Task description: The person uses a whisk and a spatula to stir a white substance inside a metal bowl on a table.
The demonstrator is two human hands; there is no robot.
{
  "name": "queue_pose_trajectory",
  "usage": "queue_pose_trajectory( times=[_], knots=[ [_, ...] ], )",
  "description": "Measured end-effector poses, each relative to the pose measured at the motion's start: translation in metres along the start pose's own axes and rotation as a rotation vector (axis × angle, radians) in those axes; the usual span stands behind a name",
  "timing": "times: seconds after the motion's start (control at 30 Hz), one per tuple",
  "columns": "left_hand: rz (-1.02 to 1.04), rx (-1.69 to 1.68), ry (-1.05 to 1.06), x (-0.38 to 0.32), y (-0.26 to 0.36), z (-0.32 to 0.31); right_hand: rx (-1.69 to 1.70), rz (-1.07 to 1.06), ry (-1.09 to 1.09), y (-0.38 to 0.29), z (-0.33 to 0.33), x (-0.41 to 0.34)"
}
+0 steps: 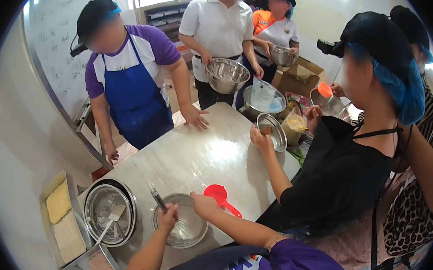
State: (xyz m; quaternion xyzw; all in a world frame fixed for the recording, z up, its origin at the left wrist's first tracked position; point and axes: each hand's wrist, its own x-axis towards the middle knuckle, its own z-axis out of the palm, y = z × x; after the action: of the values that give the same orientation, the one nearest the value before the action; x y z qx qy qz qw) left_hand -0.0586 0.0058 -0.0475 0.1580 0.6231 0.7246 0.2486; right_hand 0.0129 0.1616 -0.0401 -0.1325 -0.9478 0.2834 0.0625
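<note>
A steel bowl (194, 238) stands on the pale table near my body. The handle of a wire whisk is in my left hand (168, 217), and its wires (182, 227) are inside the bowl. My right hand (204, 206) grips the bowl's far right rim. Just beyond that hand lies a red plastic measuring cup or scoop (216, 195) with its handle pointing towards me. To the left, nested steel bowls (89, 222) hold a white-bladed spatula (116, 212) and what looks like another whisk, with pale residue on the metal.
Rectangular pans (54, 246) with yellow and pale slabs stand at lower left. A person in a blue apron (132, 99) rests a hand on the table. At right, a person in black (333, 181) holds a steel bowl (281, 145). Others with bowls stand beyond, near bags and a cardboard box (299, 78).
</note>
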Motion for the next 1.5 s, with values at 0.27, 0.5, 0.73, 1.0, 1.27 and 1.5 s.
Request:
queue_pose_trajectory(
  times=[0.27,0.5,0.73,1.0,1.27,1.5],
  knots=[
    [-0.065,-0.371,0.106,0.012,-0.020,0.033,0.002,0.014,-0.009,0.007,-0.001,0.001],
    [0.068,-0.085,0.258,0.021,0.011,0.012,0.012,0.013,-0.018,0.000,-0.007,0.000],
    [-0.093,-0.323,-0.046,-0.003,-0.002,0.044,-0.014,0.033,-0.028,0.005,-0.011,0.001],
    [-0.108,-0.356,-0.064,-0.033,0.009,0.018,0.006,0.055,-0.085,0.000,-0.012,0.002],
    [-0.110,-0.096,-0.089,-0.039,0.000,0.025,0.033,0.063,-0.057,0.001,-0.009,-0.001],
    [-0.056,0.154,-0.101,-0.045,-0.004,0.025,0.009,0.076,-0.094,-0.001,-0.010,-0.001]
  ],
)
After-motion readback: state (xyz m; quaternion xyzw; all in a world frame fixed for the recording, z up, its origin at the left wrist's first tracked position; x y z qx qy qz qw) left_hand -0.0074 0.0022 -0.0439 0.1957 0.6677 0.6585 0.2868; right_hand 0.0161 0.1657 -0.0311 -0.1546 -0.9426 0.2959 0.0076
